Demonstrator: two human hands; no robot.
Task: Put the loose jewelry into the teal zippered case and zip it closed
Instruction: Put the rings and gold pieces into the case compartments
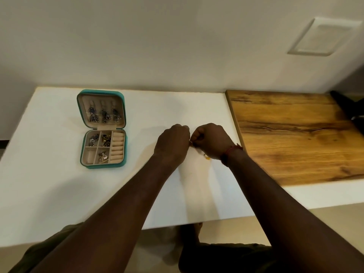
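The teal zippered case [122, 150] lies open flat on the white table [49, 184], at the left. Dark earrings [103, 114] hang in its lid, and more jewelry [100, 140] fills the small compartments of its base. To the right of the case, my left hand [172, 143] and my right hand [210, 141] are closed and meet over the table. Between their fingertips they pinch a small gold piece of jewelry [191, 143]. Another small gold bit [207, 157] shows under my right wrist. A red thread band circles that wrist.
A wooden board [295, 138] covers the right part of the surface. A dark object [352, 109] rests at its far right edge. A pale wall stands behind the table, with a white plate [323, 37] on it.
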